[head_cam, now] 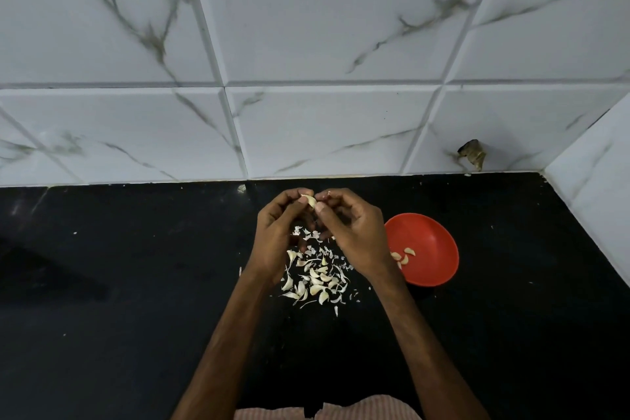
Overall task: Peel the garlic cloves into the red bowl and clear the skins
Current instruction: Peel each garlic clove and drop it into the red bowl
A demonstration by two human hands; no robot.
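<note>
Above the black counter my left hand [278, 232] and my right hand [351, 228] meet fingertip to fingertip and pinch one garlic clove [310, 200] between them. Below the hands lies a pile of unpeeled cloves and loose white skins [317, 278]. The red bowl [426, 249] stands to the right of my right wrist. Inside it lie a few peeled cloves [404, 257], partly hidden by my forearm.
The black counter [119, 283] ends at a white marble-tiled wall [306, 78] behind and a side wall [600, 201] at the right. A dark chipped spot [472, 153] marks the back wall near the corner. Small skin flecks are scattered over the counter.
</note>
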